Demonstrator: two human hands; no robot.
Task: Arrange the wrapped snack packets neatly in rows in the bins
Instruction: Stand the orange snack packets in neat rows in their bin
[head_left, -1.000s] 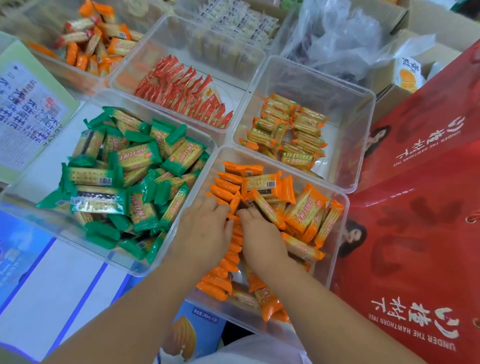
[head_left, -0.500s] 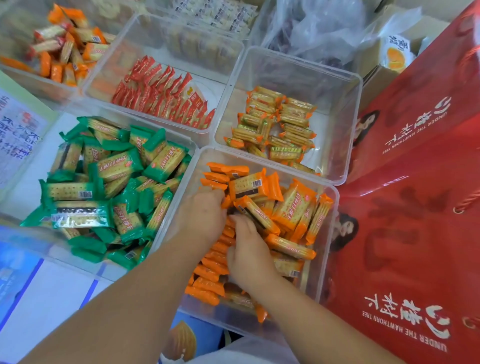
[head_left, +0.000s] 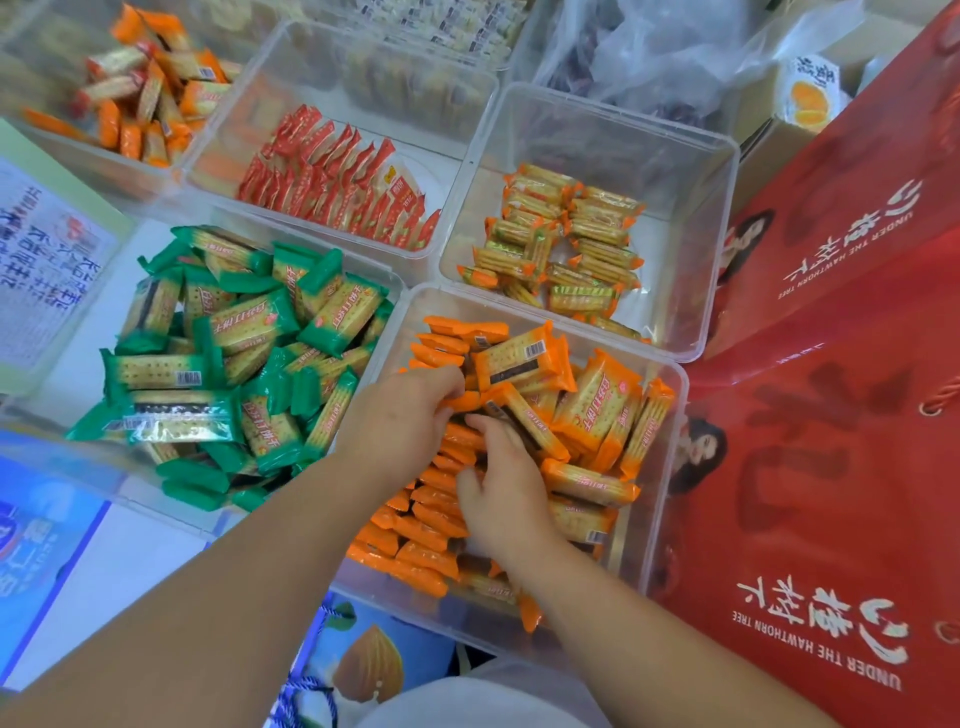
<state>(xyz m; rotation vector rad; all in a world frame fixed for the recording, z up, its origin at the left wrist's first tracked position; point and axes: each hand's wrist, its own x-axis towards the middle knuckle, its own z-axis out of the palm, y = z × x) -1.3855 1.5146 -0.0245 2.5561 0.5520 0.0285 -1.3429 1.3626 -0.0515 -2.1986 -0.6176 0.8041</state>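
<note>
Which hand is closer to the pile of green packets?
Left. The left hand sits at the left edge of the orange packets, just beside the green packets; the right hand lies farther right, amid the orange ones.

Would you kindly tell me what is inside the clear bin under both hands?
Orange-wrapped snack packets: a tight row along the left, loose ones piled right. The left hand and right hand hide the middle packets and bin floor.

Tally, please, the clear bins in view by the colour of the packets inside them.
Green-packet bin: 1
Red-packet bin: 1
Orange-packet bins: 3
Pale-packet bin, blurred: 1
Total: 6
</note>
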